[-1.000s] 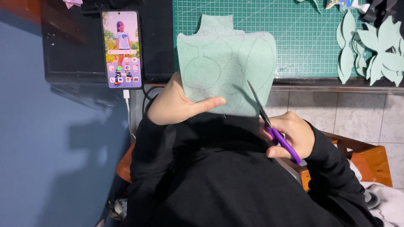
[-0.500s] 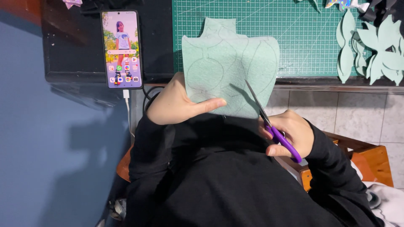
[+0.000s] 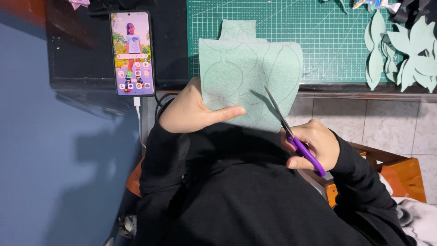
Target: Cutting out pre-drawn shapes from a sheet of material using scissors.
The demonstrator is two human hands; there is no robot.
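Head view: a pale green sheet point(image 3: 248, 77) with pencilled curves is held up over the desk point(image 3: 173, 45) edge, pinched in the left hand point(image 3: 193, 111) grip. The right hand point(image 3: 314, 146) grip closes around purple-handled scissors point(image 3: 293, 136), blades cutting into the sheet's lower right. A lit phone point(image 3: 132, 53) lies left.

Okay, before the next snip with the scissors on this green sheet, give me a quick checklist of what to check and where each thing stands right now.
1. Sheet held firmly: ok, left hand pinches the green sheet, thumb on top.
2. Scissors gripped: ok, right hand is through the purple handles of the scissors.
3. Blades on the drawn line: cannot tell, the pencil curves are faint where the blades lie.
4. Left thumb out of the blades' way: ok, a gap shows between them.
5. Phone and its cable away from the cut: ok, off to the left side.
6. Cut-out leaf shapes out of the way: ok, on the cutting mat.
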